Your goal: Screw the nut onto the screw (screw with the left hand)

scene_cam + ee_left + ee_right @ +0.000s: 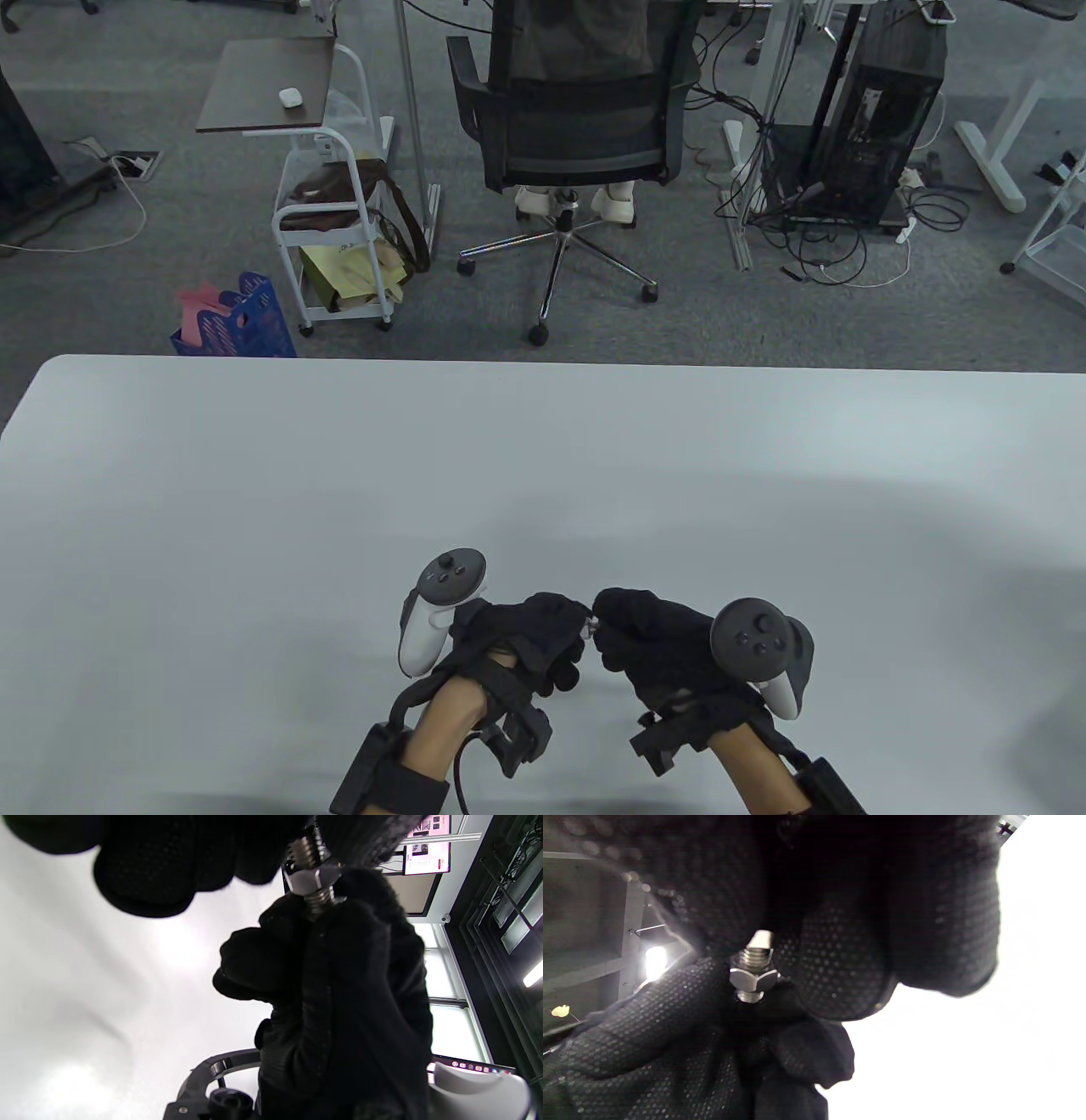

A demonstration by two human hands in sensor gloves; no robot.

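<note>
While the screw [754, 952] is pinched by the right hand [657, 649], the nut [753, 979] on it is pinched by the left hand [530, 637] fingertips.

We wear black dotted-knit gloves on our left hand [530, 641] and right hand [657, 649], a white tracker [441, 607] left, a dark grey-and-white tracker [764, 649] right, and black wrist brackets.
</note>
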